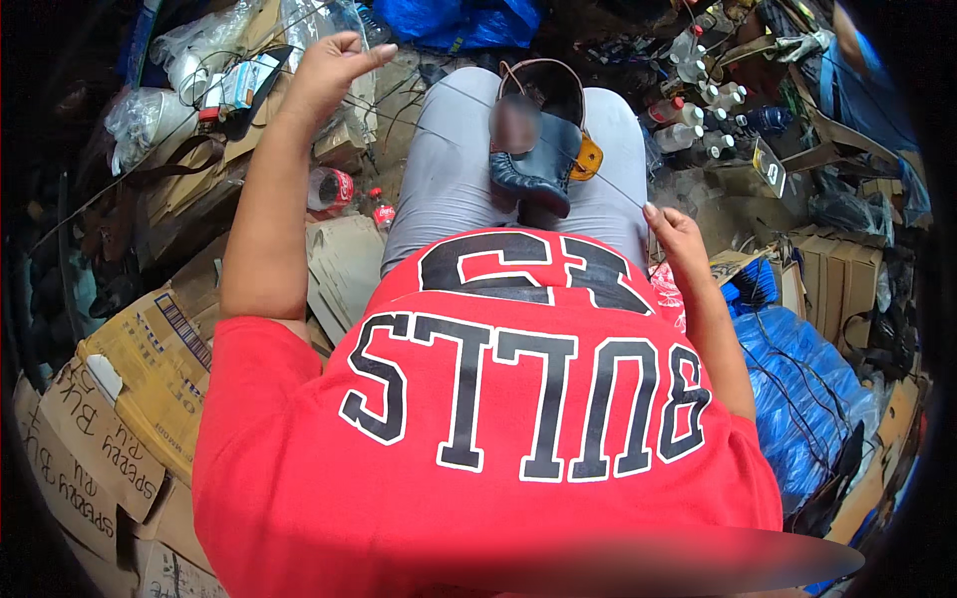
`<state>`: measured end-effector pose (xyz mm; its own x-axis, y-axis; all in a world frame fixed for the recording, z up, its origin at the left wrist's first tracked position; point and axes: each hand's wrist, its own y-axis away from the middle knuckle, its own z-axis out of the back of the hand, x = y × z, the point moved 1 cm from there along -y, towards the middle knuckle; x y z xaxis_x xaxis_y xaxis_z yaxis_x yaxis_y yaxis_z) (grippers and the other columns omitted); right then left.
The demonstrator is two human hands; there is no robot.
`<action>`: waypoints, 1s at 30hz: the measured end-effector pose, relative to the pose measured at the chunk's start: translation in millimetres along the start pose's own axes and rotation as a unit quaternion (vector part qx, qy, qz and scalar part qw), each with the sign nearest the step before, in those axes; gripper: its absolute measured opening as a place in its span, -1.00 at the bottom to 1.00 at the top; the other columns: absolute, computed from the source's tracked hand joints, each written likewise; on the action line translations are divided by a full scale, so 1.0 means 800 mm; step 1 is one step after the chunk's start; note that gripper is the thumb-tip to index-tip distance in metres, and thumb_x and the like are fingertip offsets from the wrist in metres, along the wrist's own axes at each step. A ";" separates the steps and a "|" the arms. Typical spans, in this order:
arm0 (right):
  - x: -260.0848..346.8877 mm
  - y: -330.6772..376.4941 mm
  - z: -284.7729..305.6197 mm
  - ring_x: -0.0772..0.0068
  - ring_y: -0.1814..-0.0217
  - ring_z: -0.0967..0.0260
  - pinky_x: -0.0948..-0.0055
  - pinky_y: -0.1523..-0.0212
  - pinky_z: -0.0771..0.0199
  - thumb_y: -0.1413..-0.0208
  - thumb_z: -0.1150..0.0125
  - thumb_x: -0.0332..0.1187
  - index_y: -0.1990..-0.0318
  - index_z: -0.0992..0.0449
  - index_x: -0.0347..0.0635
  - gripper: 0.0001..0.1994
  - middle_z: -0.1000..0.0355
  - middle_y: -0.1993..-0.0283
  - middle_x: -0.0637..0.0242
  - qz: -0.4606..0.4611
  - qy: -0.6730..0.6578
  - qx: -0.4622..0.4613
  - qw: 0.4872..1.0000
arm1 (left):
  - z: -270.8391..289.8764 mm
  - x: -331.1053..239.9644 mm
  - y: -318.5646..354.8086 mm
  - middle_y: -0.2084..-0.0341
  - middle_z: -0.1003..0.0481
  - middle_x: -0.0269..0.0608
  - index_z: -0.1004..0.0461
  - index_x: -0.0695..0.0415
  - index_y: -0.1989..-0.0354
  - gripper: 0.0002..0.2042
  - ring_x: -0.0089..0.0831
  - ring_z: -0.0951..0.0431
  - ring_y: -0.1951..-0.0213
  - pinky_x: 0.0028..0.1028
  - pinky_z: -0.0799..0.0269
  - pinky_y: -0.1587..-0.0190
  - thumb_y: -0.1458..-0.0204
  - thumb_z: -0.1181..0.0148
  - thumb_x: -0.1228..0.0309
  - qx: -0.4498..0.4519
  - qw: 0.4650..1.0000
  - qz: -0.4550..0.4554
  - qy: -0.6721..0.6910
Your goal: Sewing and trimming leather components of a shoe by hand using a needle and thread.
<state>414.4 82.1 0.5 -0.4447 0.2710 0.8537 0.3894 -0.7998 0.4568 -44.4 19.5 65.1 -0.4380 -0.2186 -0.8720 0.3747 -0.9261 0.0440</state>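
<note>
On my lap rests a dark leather shoe (pixel 533 184), toe toward me, between my grey-trousered knees. A thin brown strap (pixel 563 68) loops above it, and an orange-tan piece (pixel 586 157) shows at its right side. A blurred patch hides part of the shoe's left. Thin thread (pixel 610 185) runs from the shoe to my right hand (pixel 676 237), which pinches it by my right thigh. My left hand (pixel 344 62) is raised far out to the left, fingers curled and thumb stretched. Thread stretches from the shoe toward it; the exact grip is hard to see.
Small bottles (pixel 698 110) cluster at the far right. Blue plastic sheeting (pixel 797 389) lies beside my right arm. Cardboard boxes (pixel 130 409) fill the left. A red-labelled bottle (pixel 331 189) lies near my left thigh, and plastic bags (pixel 150 125) are piled farther left.
</note>
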 end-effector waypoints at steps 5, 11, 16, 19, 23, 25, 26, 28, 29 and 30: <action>-0.061 -0.001 0.030 0.74 0.58 0.13 0.55 0.60 0.10 -0.07 -0.22 -0.17 0.72 -0.19 -0.10 -0.56 0.01 0.65 0.64 0.049 0.048 -0.044 0.997 | -0.014 0.050 0.009 0.75 -0.07 -0.56 -0.09 0.02 0.74 -0.54 -0.68 0.01 0.64 -0.55 0.08 0.60 0.10 -0.33 0.23 -0.051 0.998 0.028 -0.022; -0.010 0.015 0.063 0.74 0.58 0.00 0.65 0.55 0.03 -0.08 -0.18 -0.19 0.43 -0.44 -0.22 -0.75 -0.19 0.59 0.57 -0.060 -0.034 0.167 0.983 | -0.009 0.044 0.012 0.64 -0.25 -0.59 -0.51 0.11 0.30 -0.73 -0.77 -0.10 0.61 -0.67 0.03 0.59 -0.12 -0.06 0.16 -0.045 0.996 0.047 0.061; 0.145 0.055 0.032 0.65 0.39 -0.32 0.71 0.26 -0.33 -0.07 -0.18 -0.22 0.05 -0.44 -0.39 -0.60 -0.43 0.39 0.33 -0.012 -0.102 0.377 0.921 | -0.102 -0.102 0.070 0.26 -0.51 -0.31 -0.25 0.00 -0.20 -0.52 -0.61 -0.45 0.35 -0.62 -0.37 0.36 -0.08 -0.08 0.24 0.289 0.937 -0.074 0.182; 0.193 0.061 -0.010 0.56 0.29 -0.37 0.57 0.17 -0.36 -0.05 -0.19 -0.19 0.08 -0.48 -0.36 -0.60 -0.47 0.30 0.24 0.017 -0.037 0.431 0.901 | -0.165 -0.148 0.116 0.35 -0.50 -0.09 -0.17 0.14 -0.22 -0.34 -0.39 -0.47 0.29 -0.43 -0.39 0.24 0.04 -0.23 0.15 0.457 0.881 -0.120 0.040; 0.194 0.034 -0.003 0.49 0.19 -0.36 0.48 0.11 -0.33 -0.08 -0.14 -0.17 0.28 -0.57 -0.31 -0.68 -0.48 0.29 0.28 0.233 0.067 0.351 0.904 | -0.132 -0.166 0.124 0.56 -0.45 -0.19 -0.44 0.26 0.28 -0.56 -0.38 -0.45 0.45 -0.43 -0.35 0.37 0.04 -0.20 0.06 0.491 0.856 -0.157 0.020; 0.172 0.003 -0.002 0.51 0.26 -0.36 0.50 0.17 -0.35 -0.15 -0.03 -0.09 0.29 -0.54 -0.33 -0.60 -0.47 0.32 0.29 0.216 0.159 0.188 0.945 | -0.081 -0.156 0.126 0.59 -0.44 -0.22 -0.47 0.26 0.42 -0.59 -0.40 -0.43 0.49 -0.43 -0.33 0.41 0.03 -0.17 0.06 0.480 0.860 -0.161 0.067; 0.164 -0.013 -0.012 0.51 0.30 -0.37 0.52 0.22 -0.37 -0.15 -0.03 -0.04 0.27 -0.54 -0.34 -0.56 -0.47 0.33 0.28 0.173 0.155 0.161 0.959 | -0.050 -0.151 0.126 0.59 -0.43 -0.22 -0.48 0.26 0.47 -0.60 -0.42 -0.42 0.51 -0.43 -0.32 0.44 0.03 -0.16 0.06 0.462 0.864 -0.183 0.086; 0.141 -0.042 -0.041 0.56 0.38 -0.35 0.54 0.35 -0.39 -0.19 0.04 -0.03 0.27 -0.51 -0.31 -0.56 -0.45 0.38 0.30 0.081 0.178 0.109 0.975 | 0.020 -0.142 0.130 0.61 -0.43 -0.25 -0.48 0.24 0.53 -0.60 -0.47 -0.38 0.54 -0.47 -0.26 0.47 0.03 -0.15 0.07 0.425 0.886 -0.165 0.082; 0.154 -0.035 -0.065 0.54 0.46 -0.35 0.52 0.43 -0.38 -0.14 -0.01 0.02 0.28 -0.51 -0.32 -0.52 -0.45 0.44 0.30 0.041 0.244 0.092 0.965 | 0.046 -0.125 0.133 0.63 -0.42 -0.26 -0.48 0.24 0.53 -0.59 -0.50 -0.36 0.54 -0.50 -0.23 0.48 0.04 -0.14 0.06 0.382 0.909 -0.148 0.082; 0.154 -0.045 -0.079 0.54 0.52 -0.34 0.51 0.48 -0.38 -0.10 -0.06 0.04 0.30 -0.50 -0.33 -0.51 -0.45 0.47 0.30 0.029 0.319 0.110 0.941 | 0.078 -0.120 0.149 0.64 -0.40 -0.26 -0.47 0.24 0.54 -0.58 -0.52 -0.34 0.55 -0.53 -0.19 0.48 0.05 -0.14 0.05 0.325 0.934 -0.124 0.076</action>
<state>294.5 110.6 73.2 -0.7839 -0.2019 0.5872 0.5543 -0.6537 0.5152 -8.5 -89.2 184.4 -0.3050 0.0282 -0.9519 -0.3204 -0.9443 0.0747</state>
